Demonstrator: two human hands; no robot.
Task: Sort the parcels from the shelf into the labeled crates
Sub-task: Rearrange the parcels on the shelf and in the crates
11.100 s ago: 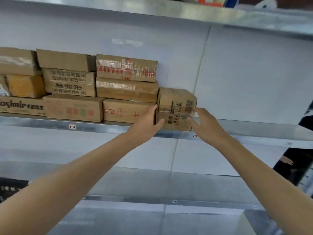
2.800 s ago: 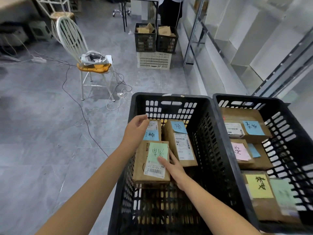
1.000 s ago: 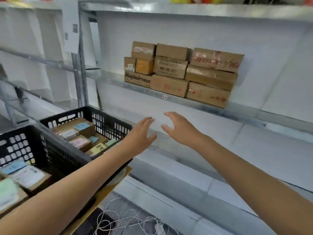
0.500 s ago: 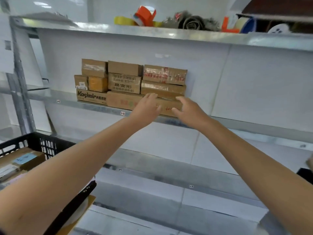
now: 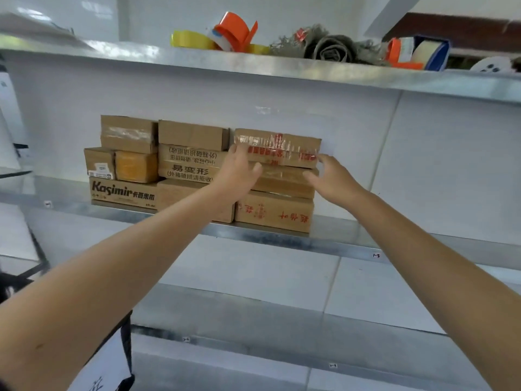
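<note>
Both hands up at the metal shelf (image 5: 332,244). Left hand (image 5: 239,172) and right hand (image 5: 331,179), fingers spread, bracket the ends of the top brown cardboard parcel with red-printed tape (image 5: 277,148); firm grip unclear. Parcel sits atop the rightmost stack.

Both hands reach the top parcel (image 5: 277,148) on the shelf (image 5: 338,244); left hand (image 5: 239,173) apparently touching, right hand (image 5: 332,179) beside
</note>
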